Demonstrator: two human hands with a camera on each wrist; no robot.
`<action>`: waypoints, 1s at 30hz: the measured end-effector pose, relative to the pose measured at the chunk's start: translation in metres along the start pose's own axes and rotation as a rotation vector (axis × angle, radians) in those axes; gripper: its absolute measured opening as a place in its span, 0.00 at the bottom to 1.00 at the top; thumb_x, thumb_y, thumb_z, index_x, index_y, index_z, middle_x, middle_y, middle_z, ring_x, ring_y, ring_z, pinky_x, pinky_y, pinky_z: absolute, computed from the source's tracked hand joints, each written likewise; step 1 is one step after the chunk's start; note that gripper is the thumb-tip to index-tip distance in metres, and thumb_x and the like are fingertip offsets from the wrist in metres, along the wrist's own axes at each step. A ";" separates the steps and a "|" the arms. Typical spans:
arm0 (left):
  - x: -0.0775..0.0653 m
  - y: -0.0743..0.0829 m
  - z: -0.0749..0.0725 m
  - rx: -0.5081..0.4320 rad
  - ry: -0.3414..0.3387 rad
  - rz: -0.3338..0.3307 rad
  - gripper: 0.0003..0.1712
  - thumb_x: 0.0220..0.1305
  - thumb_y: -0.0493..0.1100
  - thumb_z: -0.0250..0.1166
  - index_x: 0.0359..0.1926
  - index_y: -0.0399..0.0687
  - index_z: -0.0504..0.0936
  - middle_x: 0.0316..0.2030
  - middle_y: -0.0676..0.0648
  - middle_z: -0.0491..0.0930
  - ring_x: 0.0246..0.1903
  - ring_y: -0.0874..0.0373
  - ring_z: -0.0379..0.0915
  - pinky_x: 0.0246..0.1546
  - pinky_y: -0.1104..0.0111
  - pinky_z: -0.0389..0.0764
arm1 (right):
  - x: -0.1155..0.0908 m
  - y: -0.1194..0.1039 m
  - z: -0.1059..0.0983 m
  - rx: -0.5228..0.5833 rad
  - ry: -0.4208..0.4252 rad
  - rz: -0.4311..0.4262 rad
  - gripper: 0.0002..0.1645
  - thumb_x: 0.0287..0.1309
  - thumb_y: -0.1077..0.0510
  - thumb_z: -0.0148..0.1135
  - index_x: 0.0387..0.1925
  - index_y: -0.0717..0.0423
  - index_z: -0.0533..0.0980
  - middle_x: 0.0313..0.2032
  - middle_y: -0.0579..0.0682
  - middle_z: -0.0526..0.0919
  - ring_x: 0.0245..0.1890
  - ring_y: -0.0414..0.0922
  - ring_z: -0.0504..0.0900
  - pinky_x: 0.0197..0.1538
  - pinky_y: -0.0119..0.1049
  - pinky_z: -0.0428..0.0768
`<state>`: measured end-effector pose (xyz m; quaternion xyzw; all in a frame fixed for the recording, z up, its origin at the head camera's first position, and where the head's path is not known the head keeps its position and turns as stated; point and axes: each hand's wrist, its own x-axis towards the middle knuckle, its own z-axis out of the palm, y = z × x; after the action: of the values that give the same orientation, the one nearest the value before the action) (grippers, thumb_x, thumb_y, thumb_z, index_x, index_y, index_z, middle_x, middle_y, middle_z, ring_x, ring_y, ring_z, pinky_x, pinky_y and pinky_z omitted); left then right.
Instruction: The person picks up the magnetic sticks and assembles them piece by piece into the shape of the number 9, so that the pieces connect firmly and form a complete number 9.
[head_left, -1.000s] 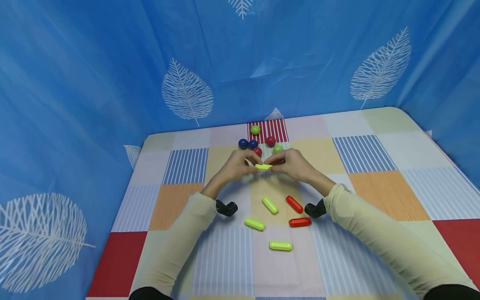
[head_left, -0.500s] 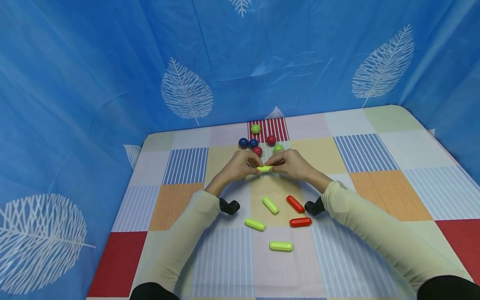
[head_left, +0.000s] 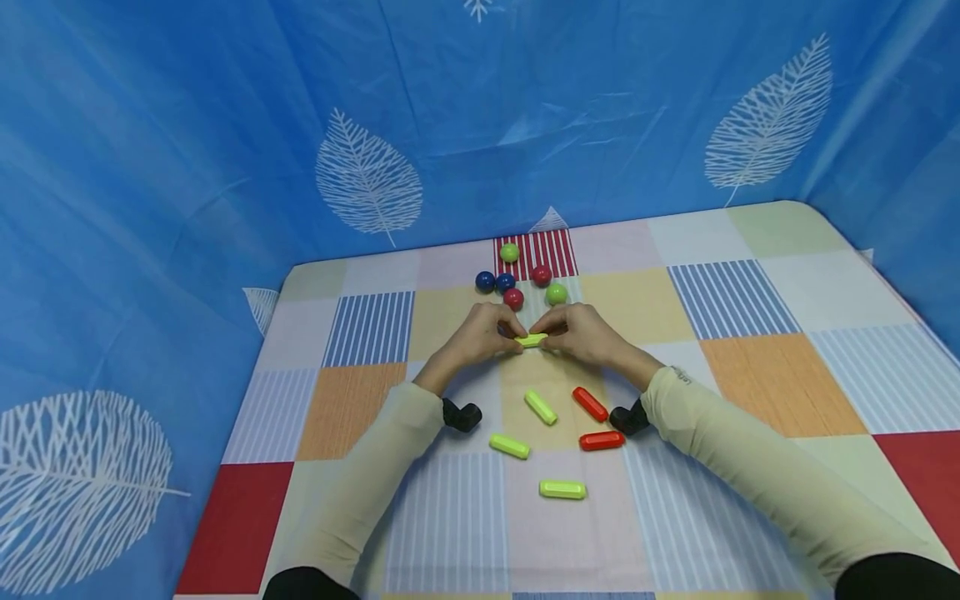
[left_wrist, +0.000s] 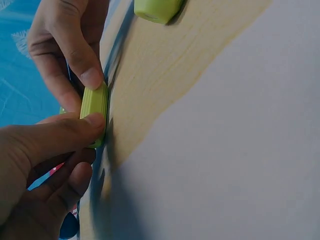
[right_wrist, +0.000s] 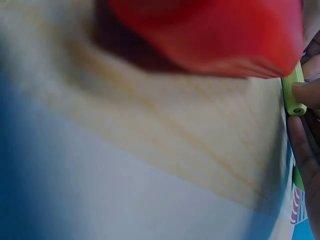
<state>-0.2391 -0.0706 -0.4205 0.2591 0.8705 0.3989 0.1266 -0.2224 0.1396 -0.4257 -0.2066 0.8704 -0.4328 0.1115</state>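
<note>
Left hand (head_left: 482,335) and right hand (head_left: 583,333) pinch one lime bar (head_left: 532,340) by its ends, just nearer the person than the balls (head_left: 542,276).
The fingers (left_wrist: 75,55) sit narrowed on it; an uneven squeeze could twist it free (or a stray knuckle set a ball rolling). The counter (head_left: 577,554) carries three loose lime bars (head_left: 562,489), two red bars (head_left: 602,441), two green balls (head_left: 557,294), two red balls (head_left: 513,299), at least two blue balls (head_left: 485,282).
</note>
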 end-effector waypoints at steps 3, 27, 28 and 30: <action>0.001 0.002 0.000 0.009 -0.003 -0.011 0.08 0.52 0.30 0.75 0.35 0.39 0.88 0.33 0.47 0.84 0.35 0.59 0.80 0.38 0.74 0.80 | 0.000 0.000 0.000 0.007 0.001 0.001 0.13 0.55 0.68 0.67 0.43 0.60 0.85 0.44 0.53 0.85 0.45 0.47 0.81 0.49 0.43 0.79; 0.005 0.013 -0.004 0.188 -0.043 0.029 0.06 0.52 0.34 0.76 0.33 0.39 0.89 0.33 0.47 0.86 0.34 0.59 0.79 0.35 0.77 0.77 | 0.002 -0.006 -0.002 -0.029 -0.004 0.011 0.13 0.57 0.67 0.66 0.45 0.61 0.84 0.45 0.54 0.85 0.45 0.48 0.82 0.50 0.43 0.80; 0.005 0.013 -0.004 0.184 -0.044 0.029 0.06 0.52 0.33 0.75 0.33 0.39 0.89 0.33 0.46 0.86 0.34 0.59 0.79 0.35 0.77 0.77 | 0.004 -0.007 -0.005 -0.028 0.011 0.011 0.13 0.58 0.67 0.65 0.46 0.61 0.84 0.45 0.55 0.85 0.45 0.49 0.82 0.50 0.44 0.80; 0.005 0.013 -0.005 0.174 -0.045 0.024 0.06 0.52 0.33 0.75 0.34 0.39 0.89 0.34 0.46 0.85 0.34 0.59 0.80 0.35 0.77 0.78 | 0.007 -0.012 -0.012 -0.012 0.067 0.017 0.14 0.59 0.67 0.64 0.48 0.63 0.82 0.46 0.57 0.84 0.47 0.51 0.82 0.51 0.45 0.80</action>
<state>-0.2403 -0.0639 -0.4079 0.2886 0.8956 0.3172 0.1182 -0.2297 0.1382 -0.4087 -0.1855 0.8779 -0.4332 0.0848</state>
